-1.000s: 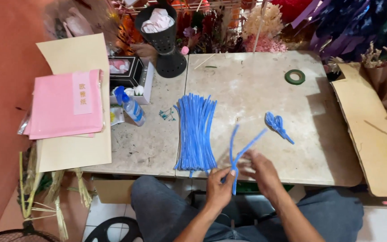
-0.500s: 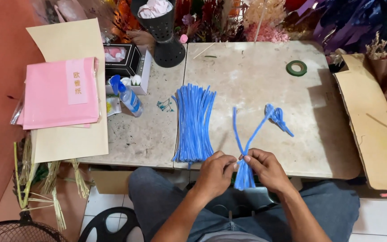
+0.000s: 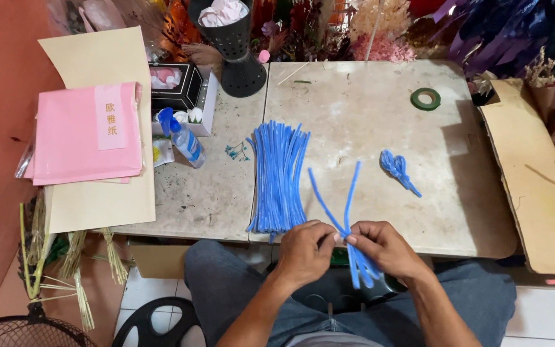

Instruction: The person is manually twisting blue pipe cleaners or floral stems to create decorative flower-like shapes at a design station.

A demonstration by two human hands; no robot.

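Since half a second ago your hands have drawn closer over the worktop (image 3: 367, 122) edge. Left hand (image 3: 306, 247) and right hand (image 3: 380, 247) both pinch the blue stems (image 3: 348, 212) where they cross, seemingly; free ends fan up, away from you.

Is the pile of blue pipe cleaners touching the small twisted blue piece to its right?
Apart. The head view shows bare tabletop between the pile and the twisted piece; the stems held in both hands rise in that gap.

Fuzzy blue pipe cleaners (image 3: 279, 177), matt stone table (image 3: 361, 109)
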